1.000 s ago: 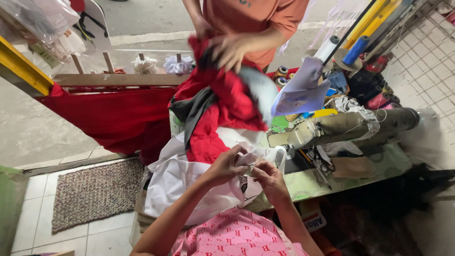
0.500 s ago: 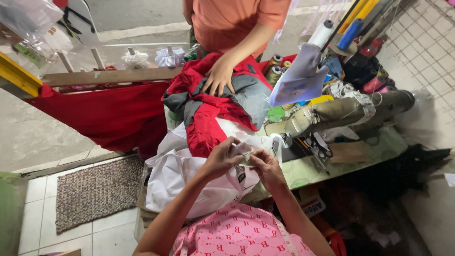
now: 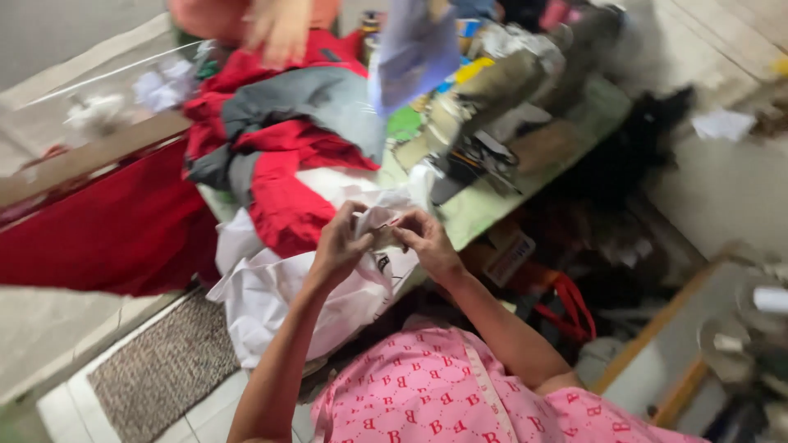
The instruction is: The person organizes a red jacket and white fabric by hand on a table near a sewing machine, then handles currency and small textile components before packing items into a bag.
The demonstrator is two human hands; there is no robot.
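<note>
the white cloth (image 3: 287,287) lies heaped at the near edge of the tabletop (image 3: 480,209), spilling over its side toward the floor, and a small bunched part of it is pinched up between the two hands. the left hand (image 3: 343,246) is closed round that fold, fingers curled and thumb pressed to the fabric. the right hand (image 3: 427,242) meets it from the other side, fingertips nipped shut on the same bit of cloth, so the two hands all but touch. whether anything small sits between the fingers cannot be told; the picture is blurred there.

just behind the white cloth lies a red and grey garment (image 3: 279,139), piled on the tabletop and partly over the white heap. to its right stands a greenish sewing machine (image 3: 501,90), with a pale sheet of paper (image 3: 414,49) blurred above it. another person's hand (image 3: 279,29) hovers over the red pile at the top edge. a red cloth (image 3: 98,238) hangs at the left, and a woven mat (image 3: 164,369) lies on the tiled floor below.
</note>
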